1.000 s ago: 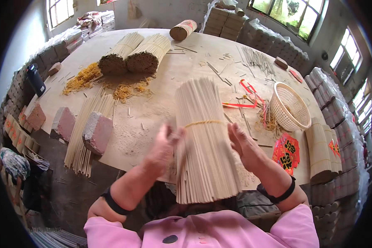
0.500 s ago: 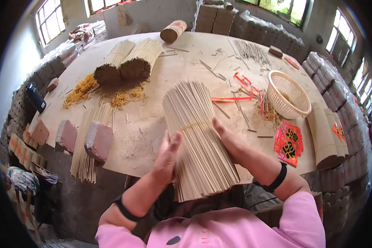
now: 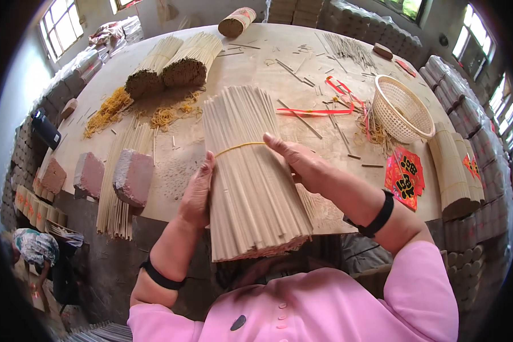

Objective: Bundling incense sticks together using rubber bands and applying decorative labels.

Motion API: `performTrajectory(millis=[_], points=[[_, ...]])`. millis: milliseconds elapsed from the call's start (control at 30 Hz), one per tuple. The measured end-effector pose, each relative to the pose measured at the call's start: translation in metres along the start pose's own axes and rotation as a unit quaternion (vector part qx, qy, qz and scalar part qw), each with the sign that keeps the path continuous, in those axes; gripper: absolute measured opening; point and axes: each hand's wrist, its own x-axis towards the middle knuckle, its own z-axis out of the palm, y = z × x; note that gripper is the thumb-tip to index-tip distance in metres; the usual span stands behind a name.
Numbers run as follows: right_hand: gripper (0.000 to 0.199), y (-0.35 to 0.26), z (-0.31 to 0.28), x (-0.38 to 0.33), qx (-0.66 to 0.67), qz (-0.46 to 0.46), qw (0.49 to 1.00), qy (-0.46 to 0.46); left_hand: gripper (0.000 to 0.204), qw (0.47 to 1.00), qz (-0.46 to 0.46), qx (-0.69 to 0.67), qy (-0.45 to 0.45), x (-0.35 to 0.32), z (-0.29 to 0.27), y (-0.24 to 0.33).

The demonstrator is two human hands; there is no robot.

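Observation:
A thick bundle of thin pale sticks (image 3: 248, 171) lies lengthwise on the round table (image 3: 256, 62), its near end over the table's front edge. A yellow rubber band (image 3: 239, 147) circles its middle. My left hand (image 3: 198, 191) presses flat against the bundle's left side. My right hand (image 3: 296, 162) clasps the right side, fingers reaching to the band. Both hands squeeze the bundle between them.
Two dark-ended stick bundles (image 3: 171, 62) lie at the back left with yellow rubber bands (image 3: 105, 111) piled beside them. A white woven basket (image 3: 402, 108) and red ribbons (image 3: 319, 111) are on the right. Pink bricks (image 3: 132, 176) weigh down loose sticks at left. Rolled bundles (image 3: 453, 168) stand right.
The bundle has been drawn closer to me and its near end now hangs over the table edge. Both hands have shifted up along its sides toward the band.

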Motion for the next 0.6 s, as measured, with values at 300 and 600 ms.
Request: performTrajectory(millis=[300,600], points=[[0.083,-0.038,-0.003,-0.071,0.029,-0.335,0.94,-0.053,0.065,0.963,0.228,0.124,-0.067,-0.029,0.094,0.023],[0.129,-0.035,-0.05,-0.081,-0.076,-0.682,0.727,0.023,0.142,0.837,0.389,0.281,-0.262,0.018,0.122,0.041]])
